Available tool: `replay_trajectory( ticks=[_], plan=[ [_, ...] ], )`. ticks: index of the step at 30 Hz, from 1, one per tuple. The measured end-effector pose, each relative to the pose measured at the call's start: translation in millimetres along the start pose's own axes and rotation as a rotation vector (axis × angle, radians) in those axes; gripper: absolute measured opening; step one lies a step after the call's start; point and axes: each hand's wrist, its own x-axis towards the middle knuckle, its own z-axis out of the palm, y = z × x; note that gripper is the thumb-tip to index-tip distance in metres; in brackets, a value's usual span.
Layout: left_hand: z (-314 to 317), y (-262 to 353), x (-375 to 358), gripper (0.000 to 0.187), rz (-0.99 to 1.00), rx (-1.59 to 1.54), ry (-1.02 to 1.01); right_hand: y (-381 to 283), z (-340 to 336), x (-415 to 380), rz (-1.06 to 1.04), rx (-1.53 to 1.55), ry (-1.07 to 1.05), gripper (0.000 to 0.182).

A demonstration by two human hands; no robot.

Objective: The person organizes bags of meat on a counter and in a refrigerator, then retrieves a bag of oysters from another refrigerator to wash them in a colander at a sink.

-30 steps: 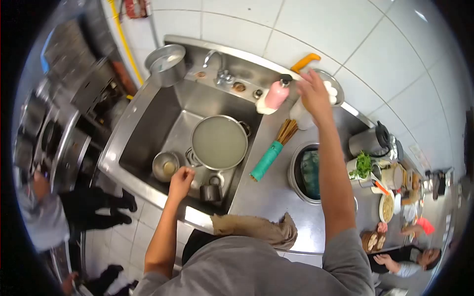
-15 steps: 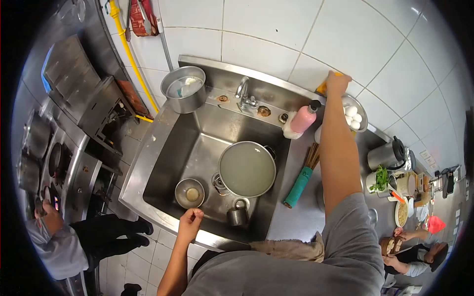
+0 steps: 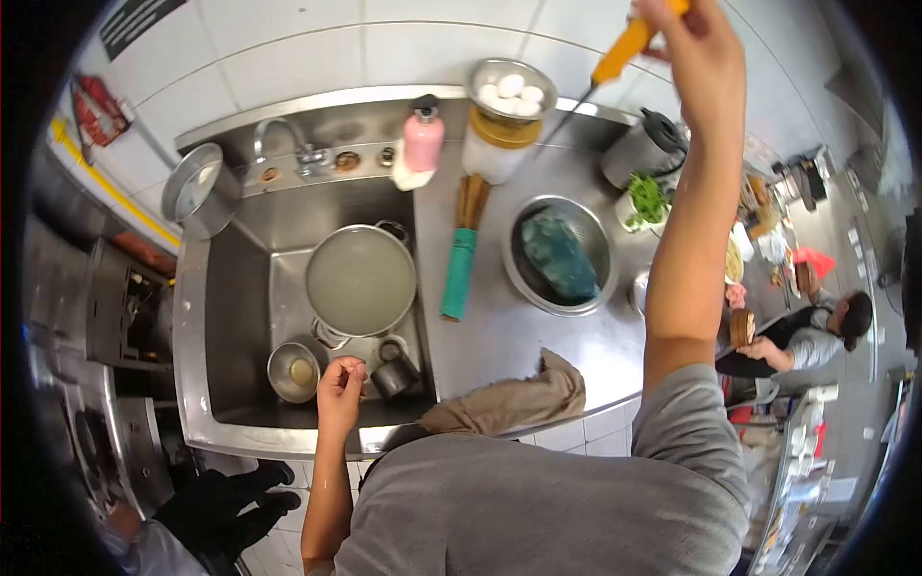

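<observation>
My right hand (image 3: pixel 696 58) is raised at the upper right, closed around the orange handle of a tool (image 3: pixel 622 53) with a long, thin dark shaft. Motion blur hides whether the shaft is a blade or a rod; it slants down beside a steel bowl of white eggs (image 3: pixel 511 94). That bowl rests on a jar with a brown-yellow lid (image 3: pixel 501 130). My left hand (image 3: pixel 341 384) hovers over the sink's front edge, fingers curled and nothing visible in them. Near it in the sink are a small bowl (image 3: pixel 293 372), a metal mug (image 3: pixel 395 372) and a large pot of cloudy water (image 3: pixel 361 281).
On the counter are a pink bottle (image 3: pixel 423 144), a bundle of sticks wrapped in green (image 3: pixel 460 274), a steel basin (image 3: pixel 514 278) with a bluish-green bag, a brown cloth (image 3: pixel 509 398) and a kettle (image 3: pixel 639 154). Other people stand at far right (image 3: pixel 792 336) and lower left (image 3: pixel 211 514).
My view has swung right. My right hand has lifted from beside the egg bowl with the orange-handled tool, its shaft now showing. The left hand stays curled by the sink's front edge.
</observation>
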Motion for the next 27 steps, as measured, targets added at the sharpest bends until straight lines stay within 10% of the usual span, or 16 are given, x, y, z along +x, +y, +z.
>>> replay_trajectory(
  ticks=[11, 20, 27],
  plan=[
    [170, 30, 6, 0.009, 0.279, 0.117, -0.341, 95, -70, -143, 0.226, 0.032, -0.177, 0.033],
    [313, 106, 65, 0.015, 0.989, 0.632, -0.188, 95, -143, -9, 0.062, 0.137, -0.052, 0.034],
    [361, 108, 99, 0.014, 0.943, 1.1, -0.169, 191, -98, 96, -0.083, -0.065, 0.121, 0.037]
  ],
)
